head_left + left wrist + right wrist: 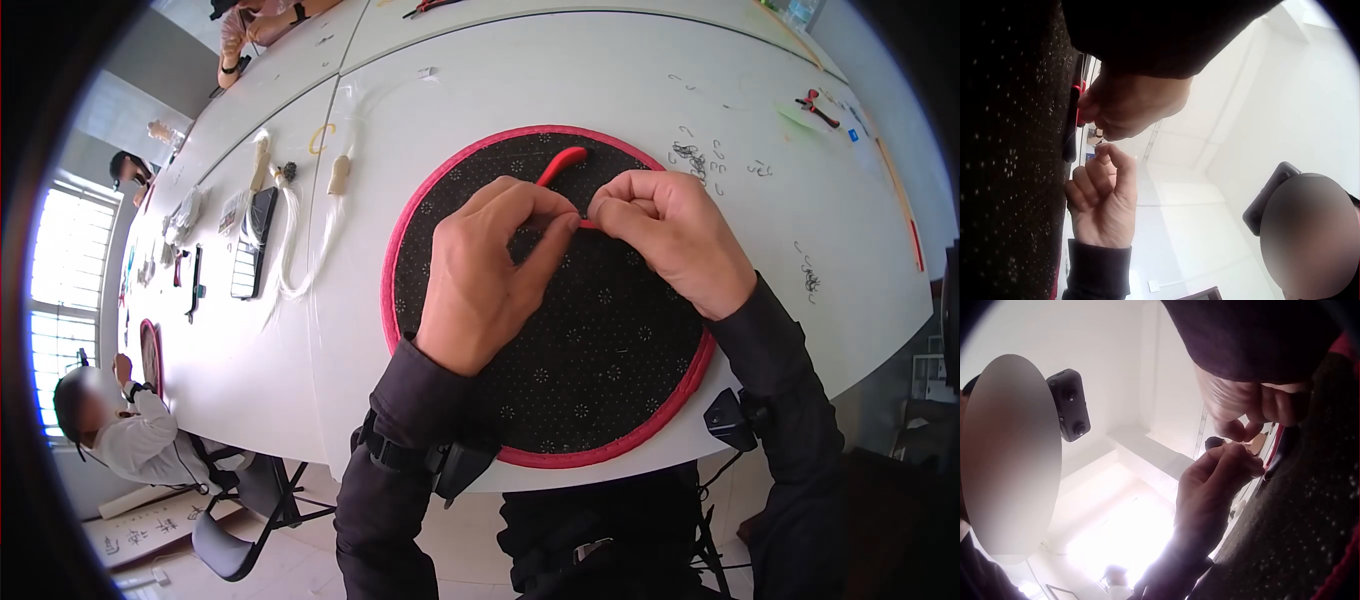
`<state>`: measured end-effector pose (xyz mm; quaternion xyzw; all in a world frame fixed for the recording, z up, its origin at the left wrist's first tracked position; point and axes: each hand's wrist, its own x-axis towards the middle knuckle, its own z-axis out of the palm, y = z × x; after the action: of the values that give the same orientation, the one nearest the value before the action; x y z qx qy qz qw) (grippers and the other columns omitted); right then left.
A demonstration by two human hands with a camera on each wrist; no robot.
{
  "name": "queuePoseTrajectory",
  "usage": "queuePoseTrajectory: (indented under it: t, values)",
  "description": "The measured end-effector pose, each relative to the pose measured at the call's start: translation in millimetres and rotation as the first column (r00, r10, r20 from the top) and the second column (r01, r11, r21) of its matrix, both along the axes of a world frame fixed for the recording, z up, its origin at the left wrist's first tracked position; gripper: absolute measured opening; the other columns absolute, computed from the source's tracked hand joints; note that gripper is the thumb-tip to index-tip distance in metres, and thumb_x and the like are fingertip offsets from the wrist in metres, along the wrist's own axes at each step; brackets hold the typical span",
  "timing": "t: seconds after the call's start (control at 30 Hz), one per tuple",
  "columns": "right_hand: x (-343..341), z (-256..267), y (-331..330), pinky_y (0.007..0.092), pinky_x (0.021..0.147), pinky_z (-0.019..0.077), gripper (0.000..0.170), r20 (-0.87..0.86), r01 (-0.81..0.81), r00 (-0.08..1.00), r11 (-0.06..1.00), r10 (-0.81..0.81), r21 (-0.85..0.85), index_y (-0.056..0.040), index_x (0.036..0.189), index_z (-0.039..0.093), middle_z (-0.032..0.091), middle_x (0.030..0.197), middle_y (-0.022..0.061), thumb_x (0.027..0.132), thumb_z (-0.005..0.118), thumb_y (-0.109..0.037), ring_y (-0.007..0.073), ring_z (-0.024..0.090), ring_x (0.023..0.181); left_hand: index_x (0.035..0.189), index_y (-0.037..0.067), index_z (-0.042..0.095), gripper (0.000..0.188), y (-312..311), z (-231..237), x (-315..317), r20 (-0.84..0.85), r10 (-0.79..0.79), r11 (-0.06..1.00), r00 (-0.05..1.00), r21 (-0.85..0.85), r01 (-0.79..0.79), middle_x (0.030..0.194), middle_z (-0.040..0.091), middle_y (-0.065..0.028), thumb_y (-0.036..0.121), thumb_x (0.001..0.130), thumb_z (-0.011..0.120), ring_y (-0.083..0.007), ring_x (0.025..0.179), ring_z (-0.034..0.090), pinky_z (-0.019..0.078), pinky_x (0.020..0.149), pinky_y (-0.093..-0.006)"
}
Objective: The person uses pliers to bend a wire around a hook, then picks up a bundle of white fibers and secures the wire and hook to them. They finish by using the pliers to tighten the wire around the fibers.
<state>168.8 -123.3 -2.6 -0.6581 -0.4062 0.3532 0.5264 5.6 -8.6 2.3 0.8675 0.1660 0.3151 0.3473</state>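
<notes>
Over round speckled fabric [600, 340], the curled left hand [485, 270] and right hand [682, 235] pinch a strand [1268, 479] (barely visible).

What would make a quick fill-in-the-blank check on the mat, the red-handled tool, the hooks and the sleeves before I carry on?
The mat beneath the hands is ____ in outline, not square.
The visible curved handle of the tool lying on the mat is coloured ____.
The small dark hooks are scattered on the table to the person's ____ of the mat.
The sleeves at the left hand and right hand are ____ in colour.

Missing words: round; red; right; black.
</notes>
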Motion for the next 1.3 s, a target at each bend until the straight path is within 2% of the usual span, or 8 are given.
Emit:
queuePoseTrajectory:
  t: [0.33, 0.53, 0.63, 0.73, 0.83, 0.97, 1.07, 1.3]
  values:
    - [-1, 6, 0, 0.0203, 0.057, 0.0390, 0.023, -0.048, -0.047, 0.998, 0.999, 0.047, -0.012, 0.0008, 0.093, 0.071, 0.058, 0.068, -0.0058, 0.096, 0.067, -0.022, 0.0003, 0.047, 0.062, 0.093, -0.002, 0.070, 0.006, 0, 0, 0, 0.042, 0.001, 1.000, 0.999, -0.008, 0.000, 0.090, 0.071, -0.0080, 0.002, 0.089, 0.073, -0.0153, 0.083, 0.069, 0.0540, 0.077, -0.0277]
    - [-2, 10, -2, 0.0200, 0.057, 0.0392, 0.020, -0.087, -0.053, 0.995, 0.998, 0.051, -0.023, 0.0004, 0.092, 0.071, 0.059, 0.069, -0.0060, 0.095, 0.068, -0.019, 0.0002, 0.048, 0.062, 0.094, -0.002, 0.070, 0.008, 0, 2, -1, -0.010, -0.004, 1.000, 1.000, 0.005, 0.004, 0.090, 0.071, -0.0089, 0.000, 0.087, 0.073, -0.0169, 0.086, 0.068, 0.0537, 0.080, -0.0289]
    - [-2, 10, -2, 0.0199, 0.057, 0.0394, 0.019, -0.074, -0.052, 0.996, 0.998, 0.049, -0.037, 0.0003, 0.092, 0.071, 0.059, 0.069, -0.0059, 0.095, 0.068, -0.019, 0.0005, 0.048, 0.062, 0.094, -0.001, 0.070, 0.009, -3, -3, 5, 0.114, 0.005, 1.000, 0.993, -0.020, -0.002, 0.090, 0.071, -0.0092, 0.000, 0.085, 0.073, -0.0180, 0.088, 0.069, 0.0536, 0.081, -0.0305]
    - [-1, 11, -2, 0.0199, 0.057, 0.0395, 0.019, -0.058, -0.065, 0.996, 0.997, 0.063, -0.049, 0.0003, 0.092, 0.071, 0.059, 0.069, -0.0057, 0.094, 0.068, -0.019, 0.0007, 0.048, 0.062, 0.095, -0.001, 0.070, 0.011, -2, 2, 2, 0.070, -0.028, 0.998, 0.997, 0.063, 0.023, 0.090, 0.071, -0.0090, 0.000, 0.085, 0.073, -0.0189, 0.088, 0.069, 0.0534, 0.081, -0.0310]
    - [-2, 10, -2, 0.0201, 0.057, 0.0395, 0.020, -0.032, -0.055, 0.998, 0.997, 0.053, -0.047, 0.0004, 0.092, 0.071, 0.059, 0.068, -0.0057, 0.095, 0.068, -0.019, 0.0008, 0.048, 0.062, 0.095, -0.001, 0.069, 0.012, 2, 2, -1, -0.046, -0.018, 0.998, 0.999, 0.058, 0.020, 0.090, 0.071, -0.0091, -0.001, 0.084, 0.073, -0.0199, 0.088, 0.070, 0.0536, 0.081, -0.0307]
    - [-3, 12, -2, 0.0199, 0.057, 0.0393, 0.020, 0.001, -0.052, 0.999, 0.997, 0.052, -0.057, 0.0005, 0.093, 0.071, 0.058, 0.067, -0.0058, 0.095, 0.068, -0.020, 0.0005, 0.048, 0.061, 0.095, -0.002, 0.068, 0.010, 2, -1, -1, -0.018, -0.023, 0.999, 1.000, 0.035, 0.023, 0.089, 0.071, -0.0091, 0.001, 0.087, 0.073, -0.0185, 0.086, 0.069, 0.0534, 0.081, -0.0301]
    - [-1, 9, -2, 0.0199, 0.056, 0.0383, 0.022, -0.092, -0.055, 0.994, 0.998, 0.056, 0.012, 0.0008, 0.096, 0.071, 0.057, 0.066, -0.0059, 0.096, 0.068, -0.021, 0.0003, 0.046, 0.061, 0.095, -0.002, 0.067, 0.008, 1, 0, -1, 0.021, -0.021, 1.000, 1.000, 0.006, 0.021, 0.089, 0.071, -0.0091, 0.002, 0.089, 0.071, -0.0170, 0.085, 0.068, 0.0532, 0.081, -0.0297]
    - [8, 8, -2, 0.0202, 0.054, 0.0344, 0.021, 0.033, -0.085, 0.996, 0.995, 0.084, 0.045, 0.0010, 0.101, 0.071, 0.051, 0.064, -0.0084, 0.097, 0.068, -0.020, -0.0004, 0.042, 0.058, 0.097, -0.003, 0.065, 0.008, 1, 1, -2, -0.026, 0.003, 0.997, 1.000, -0.073, -0.005, 0.089, 0.069, -0.0075, 0.004, 0.093, 0.067, -0.0135, 0.086, 0.066, 0.0523, 0.082, -0.0283]
